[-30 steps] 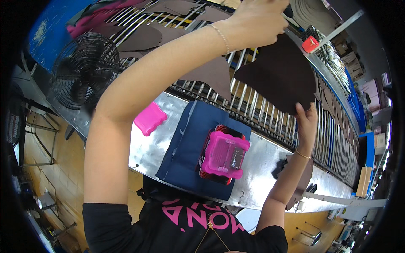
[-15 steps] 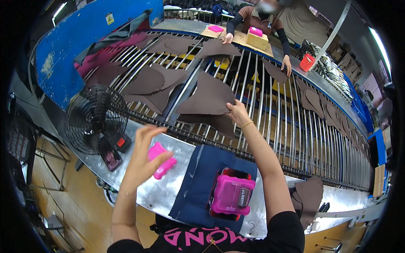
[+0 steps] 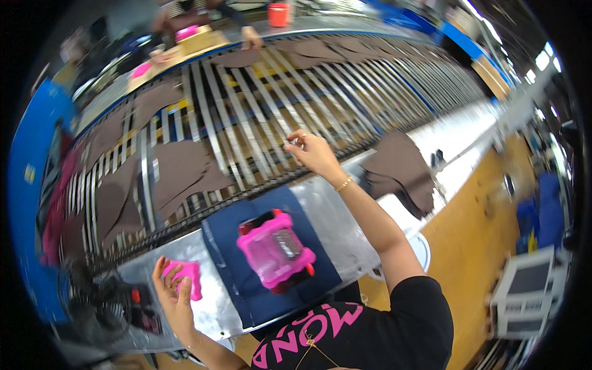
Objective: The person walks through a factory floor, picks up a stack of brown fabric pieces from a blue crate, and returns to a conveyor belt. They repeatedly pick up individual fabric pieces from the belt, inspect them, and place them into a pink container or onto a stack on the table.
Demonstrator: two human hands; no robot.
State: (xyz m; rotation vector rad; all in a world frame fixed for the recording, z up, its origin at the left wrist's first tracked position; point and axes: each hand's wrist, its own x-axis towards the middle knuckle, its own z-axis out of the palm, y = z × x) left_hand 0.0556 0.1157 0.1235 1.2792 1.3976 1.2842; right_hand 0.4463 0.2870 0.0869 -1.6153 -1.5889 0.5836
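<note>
Over the near edge of a slatted metal conveyor (image 3: pixel 271 132) hangs my right hand (image 3: pixel 314 157), its fingers loosely curled and apart, with nothing visible in them. Flat brown cut pieces (image 3: pixel 182 169) lie on the slats to its left. Another pile of brown pieces (image 3: pixel 401 166) rests on the metal table to its right. My left hand (image 3: pixel 171 299) is open beside a bright pink wavy-edged object (image 3: pixel 192 280) on the table; I cannot tell whether they touch. Between my hands, a pink plastic container (image 3: pixel 265 256) stands on a dark blue cloth (image 3: pixel 225 271).
A black fan (image 3: pixel 92 302) stands at the lower left by a blue panel (image 3: pixel 43 148). Across the conveyor, a co-worker's hand (image 3: pixel 251 38) is near a brown piece. A red bucket (image 3: pixel 278 15) sits on the far side. A white stool (image 3: pixel 419 250) is below the table.
My view has swung to the right. My right hand has let go of the brown piece, which stays on the slats, and moved right. My left hand has come lower, beside the pink object.
</note>
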